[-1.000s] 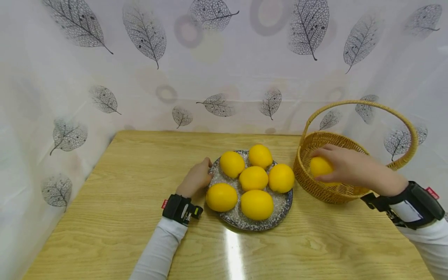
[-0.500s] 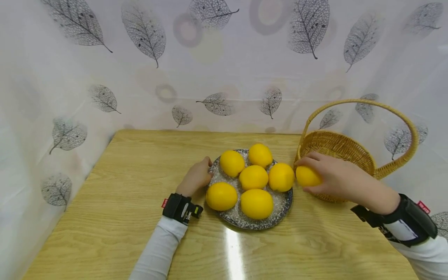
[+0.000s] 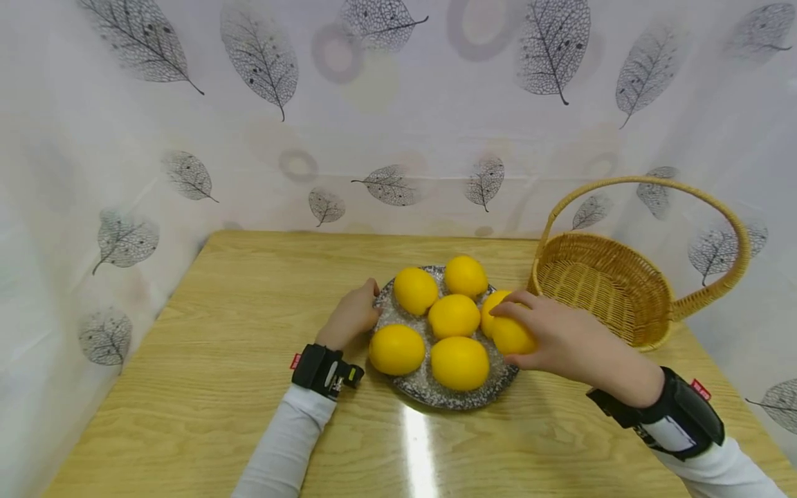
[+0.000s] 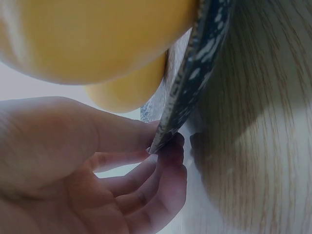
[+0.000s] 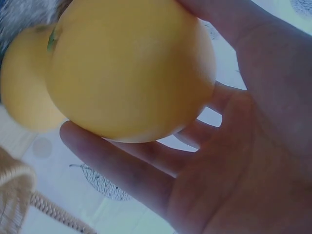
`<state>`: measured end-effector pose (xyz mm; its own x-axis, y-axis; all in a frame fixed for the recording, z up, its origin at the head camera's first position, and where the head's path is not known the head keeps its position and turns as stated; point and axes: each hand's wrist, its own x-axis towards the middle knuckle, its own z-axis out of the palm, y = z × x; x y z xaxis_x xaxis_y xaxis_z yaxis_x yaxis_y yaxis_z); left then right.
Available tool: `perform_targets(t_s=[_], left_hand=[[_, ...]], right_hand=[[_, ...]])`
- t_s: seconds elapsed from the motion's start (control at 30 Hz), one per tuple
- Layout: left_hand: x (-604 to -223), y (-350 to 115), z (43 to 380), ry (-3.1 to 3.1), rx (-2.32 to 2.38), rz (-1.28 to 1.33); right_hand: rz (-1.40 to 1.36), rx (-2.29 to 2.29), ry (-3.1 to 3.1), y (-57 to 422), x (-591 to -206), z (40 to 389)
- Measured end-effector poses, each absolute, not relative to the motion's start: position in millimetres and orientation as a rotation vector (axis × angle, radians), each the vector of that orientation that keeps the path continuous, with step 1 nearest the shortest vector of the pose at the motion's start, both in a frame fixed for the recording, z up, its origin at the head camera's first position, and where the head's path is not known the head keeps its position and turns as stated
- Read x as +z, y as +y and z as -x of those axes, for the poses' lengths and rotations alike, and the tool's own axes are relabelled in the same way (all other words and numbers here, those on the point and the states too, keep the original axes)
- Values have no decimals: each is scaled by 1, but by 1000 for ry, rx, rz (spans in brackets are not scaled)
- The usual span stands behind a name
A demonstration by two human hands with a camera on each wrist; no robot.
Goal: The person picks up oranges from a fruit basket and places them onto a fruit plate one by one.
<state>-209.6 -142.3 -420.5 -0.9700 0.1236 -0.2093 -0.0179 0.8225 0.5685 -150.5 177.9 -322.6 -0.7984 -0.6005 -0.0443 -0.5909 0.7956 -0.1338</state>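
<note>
My left hand (image 3: pixel 351 317) pinches the left rim of a speckled grey plate (image 3: pixel 498 387), thumb above and fingertips under the edge, as the left wrist view shows. Several yellow lemons (image 3: pixel 460 363) lie spread over the plate. At its right side my right hand (image 3: pixel 569 339) grips one more lemon (image 3: pixel 513 337), thumb on one side and fingers on the other. In the head view this lemon partly covers another lemon (image 3: pixel 492 304) at the plate's right edge. The right wrist view shows a small green stem spot on the held lemon (image 5: pixel 131 73).
A wicker basket (image 3: pixel 623 259) with a tall arched handle (image 3: pixel 647 180) stands at the back right, nothing inside it. The wooden table (image 3: pixel 249 297) ends at a leaf-print cloth (image 3: pixel 423 124) hanging behind and at both sides.
My right hand has carried the lemon leftward out of the basket and over the plate's right side. The left hand has stayed at the plate's rim.
</note>
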Motion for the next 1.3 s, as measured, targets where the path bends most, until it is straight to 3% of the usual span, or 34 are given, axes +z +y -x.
perform_targets(t_s=[0.43, 0.9, 1.3], left_hand=[[-418, -142, 210, 2759, 858, -65], [-417, -142, 209, 2761, 889, -98], [-423, -144, 211, 2754, 915, -99]], right_hand=[[1012, -283, 2959, 166, -342, 150], [832, -330, 2923, 164, -356, 152], [950, -298, 2862, 157, -371, 150]])
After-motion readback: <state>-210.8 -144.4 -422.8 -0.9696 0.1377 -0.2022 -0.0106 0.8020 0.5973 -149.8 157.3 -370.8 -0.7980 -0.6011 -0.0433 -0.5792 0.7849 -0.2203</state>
